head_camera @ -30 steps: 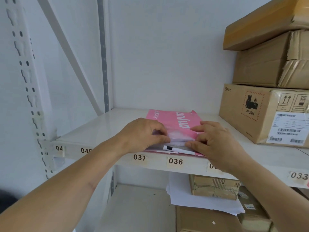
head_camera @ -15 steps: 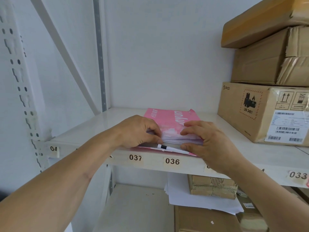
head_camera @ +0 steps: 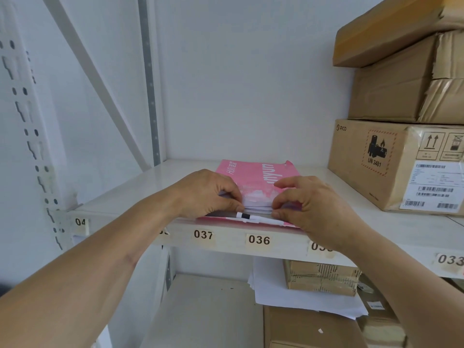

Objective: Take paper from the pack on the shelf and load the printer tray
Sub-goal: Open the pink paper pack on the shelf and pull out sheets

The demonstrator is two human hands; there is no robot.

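Paper (head_camera: pixel 257 205) sits in the pink pack (head_camera: pixel 253 177) at the shelf's (head_camera: pixel 125 194) front edge. Since a second ago my left hand (head_camera: pixel 208 192) and right hand (head_camera: pixel 311 204) have pinched a sheaf; it can probably slide out now.

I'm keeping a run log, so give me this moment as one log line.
step: pulling sheets from pack | left hand: gripping sheets | right hand: gripping sheets | pink pack: open, on shelf | printer tray: unseen

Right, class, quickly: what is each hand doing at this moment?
Left hand: closed, pinching the white paper sheets at the pink paper pack opening.
Right hand: closed, pinching the same sheets.
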